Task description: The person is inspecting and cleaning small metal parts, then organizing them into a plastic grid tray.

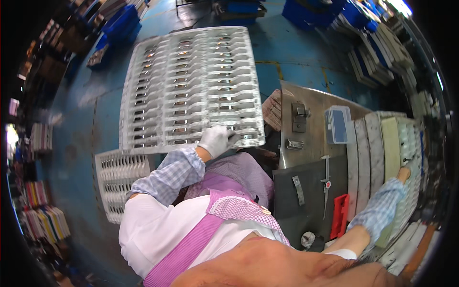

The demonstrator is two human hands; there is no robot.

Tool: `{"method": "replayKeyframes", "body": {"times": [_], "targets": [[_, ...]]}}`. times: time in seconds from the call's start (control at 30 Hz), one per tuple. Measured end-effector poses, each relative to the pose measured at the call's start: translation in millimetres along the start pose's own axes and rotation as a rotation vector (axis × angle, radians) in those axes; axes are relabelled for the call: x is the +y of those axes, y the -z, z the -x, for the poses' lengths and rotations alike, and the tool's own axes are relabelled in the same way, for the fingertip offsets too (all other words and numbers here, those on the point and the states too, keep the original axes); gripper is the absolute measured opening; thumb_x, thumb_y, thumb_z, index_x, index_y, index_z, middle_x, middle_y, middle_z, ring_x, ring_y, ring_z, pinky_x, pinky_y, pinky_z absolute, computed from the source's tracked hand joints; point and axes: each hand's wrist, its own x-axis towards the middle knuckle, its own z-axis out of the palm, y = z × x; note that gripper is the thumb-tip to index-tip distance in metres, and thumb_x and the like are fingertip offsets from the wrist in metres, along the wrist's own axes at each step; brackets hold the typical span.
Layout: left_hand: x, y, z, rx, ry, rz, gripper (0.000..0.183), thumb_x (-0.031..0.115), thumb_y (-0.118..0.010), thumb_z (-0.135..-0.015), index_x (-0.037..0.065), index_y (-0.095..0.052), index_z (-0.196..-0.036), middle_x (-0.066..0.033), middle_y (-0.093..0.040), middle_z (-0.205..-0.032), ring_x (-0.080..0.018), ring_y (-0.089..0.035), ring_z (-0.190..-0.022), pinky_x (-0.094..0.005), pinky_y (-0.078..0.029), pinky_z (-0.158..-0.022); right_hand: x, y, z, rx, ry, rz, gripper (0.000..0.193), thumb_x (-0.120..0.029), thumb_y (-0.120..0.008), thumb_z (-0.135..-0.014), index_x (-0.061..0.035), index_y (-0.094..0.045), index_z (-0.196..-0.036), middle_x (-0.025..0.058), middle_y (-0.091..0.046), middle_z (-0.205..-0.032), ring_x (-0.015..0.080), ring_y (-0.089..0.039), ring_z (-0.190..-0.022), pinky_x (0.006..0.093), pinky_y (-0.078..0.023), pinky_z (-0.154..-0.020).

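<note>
My left hand, in a white glove, is at the near right corner of a large white slotted tray. Its fingertips are closed together over a slot; whatever they pinch is too small to make out. Rows of small shiny metal pieces sit in the tray's slots. Far out to the right, my right hand reaches to another white tray standing among stacked slabs. A small dark piece shows by its fingers, which are too small and blurred to read.
On the metal bench are a metal fixture block, a clear plastic box, a caliper, a flat metal strip and a red tool holder. A second slotted tray stands lower, behind my left arm.
</note>
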Motion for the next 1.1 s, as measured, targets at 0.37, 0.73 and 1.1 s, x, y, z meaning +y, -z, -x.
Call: {"method": "replayKeyframes", "body": {"times": [0.37, 0.73, 1.1], "targets": [[-3.4, -5.9, 14.6, 0.225, -0.154, -0.007, 0.031, 0.038, -0.07, -0.087, 0.008, -0.072, -0.088, -0.0132, -0.063, -0.08, -0.0294, -0.064, -0.075, -0.041, -0.054, -0.065, -354.4, 20.5, 296.9, -0.64, 0.744, -0.974, 0.046, -0.013, -0.067, -0.086, -0.0076, -0.065, -0.131, 0.0101, -0.074, -0.104, 0.0152, -0.068, -0.082, 0.0291, -0.055, -0.074], [-8.2, -11.7, 13.2, 0.186, -0.195, 0.058, 0.032, 0.037, -0.073, -0.084, 0.006, -0.071, -0.092, -0.0134, -0.063, -0.082, -0.0311, -0.063, -0.079, -0.0417, -0.053, -0.072, -498.2, -54.6, 398.5, -0.893, 0.853, -0.363, 0.033, -0.026, -0.068, -0.083, -0.0202, -0.075, -0.114, 0.0149, -0.073, -0.107, 0.0311, -0.071, -0.099, 0.0392, -0.054, -0.089], [-9.7, 3.7, 15.2, 0.197, -0.012, 0.222, 0.03, 0.03, -0.071, -0.088, 0.011, -0.069, -0.111, -0.0144, -0.066, -0.099, -0.0332, -0.066, -0.091, -0.0441, -0.054, -0.075, -421.8, -25.1, 410.2, -0.405, 0.594, -1.018, 0.031, -0.008, -0.066, -0.089, -0.0115, -0.072, -0.119, 0.0093, -0.074, -0.111, 0.023, -0.071, -0.097, 0.0323, -0.055, -0.085]]}}
